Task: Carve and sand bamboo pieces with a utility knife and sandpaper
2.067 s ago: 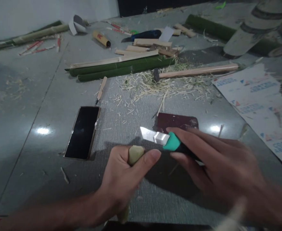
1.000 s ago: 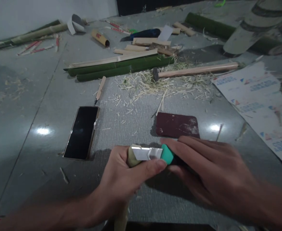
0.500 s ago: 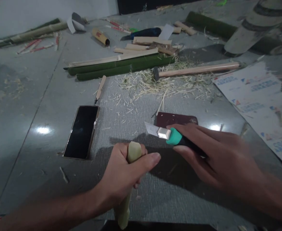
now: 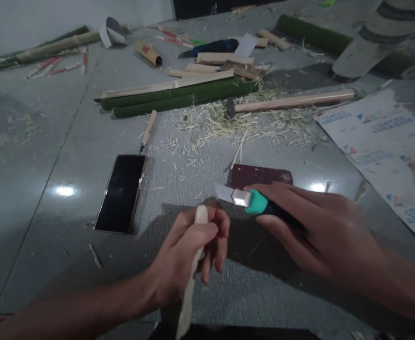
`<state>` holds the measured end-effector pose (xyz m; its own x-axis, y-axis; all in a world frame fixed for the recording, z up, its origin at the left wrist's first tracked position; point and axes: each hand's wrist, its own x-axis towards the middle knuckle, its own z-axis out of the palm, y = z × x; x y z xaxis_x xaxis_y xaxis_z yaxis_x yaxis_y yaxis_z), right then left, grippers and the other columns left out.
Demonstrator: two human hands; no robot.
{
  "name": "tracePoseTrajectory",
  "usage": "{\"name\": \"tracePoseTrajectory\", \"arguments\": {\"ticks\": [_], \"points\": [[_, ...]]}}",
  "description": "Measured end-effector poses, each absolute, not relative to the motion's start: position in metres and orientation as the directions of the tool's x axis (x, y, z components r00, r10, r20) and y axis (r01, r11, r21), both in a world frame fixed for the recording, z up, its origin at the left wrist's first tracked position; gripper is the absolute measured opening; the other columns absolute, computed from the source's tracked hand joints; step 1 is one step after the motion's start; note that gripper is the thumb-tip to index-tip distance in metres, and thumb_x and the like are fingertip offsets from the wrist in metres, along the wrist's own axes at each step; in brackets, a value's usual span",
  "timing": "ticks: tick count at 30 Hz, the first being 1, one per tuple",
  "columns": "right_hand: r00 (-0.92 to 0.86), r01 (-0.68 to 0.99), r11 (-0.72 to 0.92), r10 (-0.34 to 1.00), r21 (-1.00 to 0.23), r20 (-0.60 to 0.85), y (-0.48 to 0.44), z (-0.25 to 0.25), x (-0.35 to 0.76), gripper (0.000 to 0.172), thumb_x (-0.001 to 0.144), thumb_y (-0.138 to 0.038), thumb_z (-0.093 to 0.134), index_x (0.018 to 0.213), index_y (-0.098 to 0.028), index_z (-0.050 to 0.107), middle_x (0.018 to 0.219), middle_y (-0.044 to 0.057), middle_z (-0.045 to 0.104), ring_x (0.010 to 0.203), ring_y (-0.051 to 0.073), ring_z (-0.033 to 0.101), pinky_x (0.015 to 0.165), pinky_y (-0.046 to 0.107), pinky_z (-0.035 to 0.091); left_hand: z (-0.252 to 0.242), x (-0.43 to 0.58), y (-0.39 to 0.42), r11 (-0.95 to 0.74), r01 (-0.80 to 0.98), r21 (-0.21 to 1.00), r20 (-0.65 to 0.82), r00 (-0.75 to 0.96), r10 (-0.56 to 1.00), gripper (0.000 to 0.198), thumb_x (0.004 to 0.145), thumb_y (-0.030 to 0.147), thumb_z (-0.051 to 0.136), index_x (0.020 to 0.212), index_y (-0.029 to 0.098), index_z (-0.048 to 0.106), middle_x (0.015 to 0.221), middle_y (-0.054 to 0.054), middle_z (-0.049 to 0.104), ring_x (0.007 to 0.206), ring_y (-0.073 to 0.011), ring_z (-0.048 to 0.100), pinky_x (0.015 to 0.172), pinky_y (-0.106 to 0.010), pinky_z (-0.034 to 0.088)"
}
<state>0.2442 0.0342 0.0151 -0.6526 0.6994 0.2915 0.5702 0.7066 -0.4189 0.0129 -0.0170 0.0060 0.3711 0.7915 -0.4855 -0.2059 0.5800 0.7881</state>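
Observation:
My left hand [image 4: 189, 255] is closed around a pale bamboo strip [image 4: 192, 278], turned so its thin edge faces me, its top end poking above my fingers. My right hand [image 4: 310, 226] grips a utility knife [image 4: 246, 200] with a teal collar and a short silver blade pointing left, just right of and above the strip's tip. Blade and strip do not touch. A dark red sandpaper sheet [image 4: 260, 175] lies flat right behind the knife.
A black phone [image 4: 121, 192] lies left of my hands. Behind are a small chisel [image 4: 146, 131], green split bamboo lengths [image 4: 179, 97], a hammer [image 4: 289, 101] on a heap of shavings, wood offcuts, a printed sheet [image 4: 384, 146] at right.
The knife blade was laid on the strip's end, then drew away to the right. My left hand has since rotated the strip from its broad face to its thin edge.

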Motion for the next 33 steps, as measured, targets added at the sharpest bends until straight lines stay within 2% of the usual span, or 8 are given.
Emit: {"name": "tracePoseTrajectory", "arguments": {"ticks": [6,9,13,15,17,21,26,33], "points": [[-0.647,0.571,0.699,0.706,-0.430,0.288,0.035,0.014,0.245,0.022,0.111,-0.028,0.049,0.126,-0.018,0.060,0.088,0.003,0.071,0.058,0.016,0.059,0.051,0.029,0.041,0.005,0.017,-0.018,0.604,-0.219,0.766,-0.509,0.368,0.779,0.029,0.103,0.041,0.046,0.087,0.020,0.060,0.053,0.004,0.052,0.043,-0.0095,0.042,0.044,-0.018,0.037],[-0.653,0.547,0.698,0.702,-0.463,0.286,0.035,0.014,0.245,0.020,0.110,-0.026,0.050,0.125,-0.018,0.061,0.087,0.003,0.070,0.067,0.017,0.066,0.057,0.028,0.047,0.006,0.019,-0.018,0.572,-0.210,0.793,-0.486,0.349,0.801,0.036,0.107,0.044,0.047,0.088,0.018,0.064,0.056,0.004,0.052,0.048,-0.0095,0.044,0.047,-0.018,0.039],[-0.684,0.498,0.701,0.679,-0.510,0.266,0.034,0.012,0.246,0.019,0.110,-0.024,0.050,0.125,-0.019,0.060,0.096,0.006,0.073,0.080,0.018,0.071,0.065,0.028,0.050,0.006,0.020,-0.022,0.541,-0.168,0.824,-0.471,0.329,0.819,0.040,0.109,0.047,0.047,0.093,0.018,0.068,0.057,0.005,0.050,0.049,-0.0090,0.042,0.048,-0.018,0.039],[-0.711,0.461,0.715,0.652,-0.525,0.264,0.033,0.010,0.246,0.019,0.110,-0.025,0.050,0.125,-0.018,0.059,0.103,0.009,0.075,0.083,0.020,0.071,0.065,0.030,0.051,0.006,0.019,-0.023,0.533,-0.096,0.840,-0.486,0.303,0.820,0.037,0.107,0.046,0.052,0.089,0.018,0.067,0.055,0.006,0.047,0.047,-0.0086,0.040,0.046,-0.019,0.037],[-0.737,0.430,0.725,0.626,-0.538,0.254,0.033,0.008,0.246,0.021,0.110,-0.026,0.050,0.127,-0.017,0.059,0.109,0.012,0.076,0.084,0.022,0.073,0.065,0.032,0.052,0.006,0.019,-0.024,0.525,-0.020,0.851,-0.503,0.259,0.825,0.030,0.100,0.041,0.065,0.081,0.018,0.063,0.055,0.007,0.046,0.048,-0.0080,0.040,0.046,-0.019,0.036],[-0.760,0.385,0.729,0.599,-0.566,0.254,0.031,0.006,0.245,0.027,0.109,-0.028,0.051,0.132,-0.015,0.059,0.109,0.012,0.077,0.085,0.022,0.074,0.065,0.032,0.054,0.009,0.018,-0.024,0.516,0.027,0.856,-0.506,0.243,0.827,0.028,0.086,0.034,0.079,0.075,0.018,0.059,0.063,0.005,0.050,0.056,-0.0080,0.041,0.050,-0.019,0.038],[-0.770,0.369,0.749,0.578,-0.550,0.269,0.031,0.007,0.244,0.026,0.107,-0.027,0.052,0.129,-0.015,0.060,0.109,0.013,0.077,0.086,0.023,0.075,0.066,0.033,0.056,0.010,0.018,-0.026,0.496,0.068,0.866,-0.496,0.244,0.833,0.030,0.094,0.038,0.072,0.077,0.019,0.058,0.066,0.005,0.048,0.057,-0.0085,0.042,0.052,-0.020,0.039],[-0.766,0.373,0.763,0.574,-0.527,0.289,0.028,0.016,0.244,0.018,0.109,-0.027,0.049,0.122,-0.017,0.059,0.106,0.011,0.078,0.080,0.021,0.074,0.062,0.031,0.055,0.027,0.015,-0.020,0.320,0.205,0.925,-0.368,0.273,0.889,0.039,0.099,0.037,0.067,0.068,0.019,0.052,0.065,0.004,0.047,0.059,-0.0095,0.042,0.055,-0.023,0.038]]}}
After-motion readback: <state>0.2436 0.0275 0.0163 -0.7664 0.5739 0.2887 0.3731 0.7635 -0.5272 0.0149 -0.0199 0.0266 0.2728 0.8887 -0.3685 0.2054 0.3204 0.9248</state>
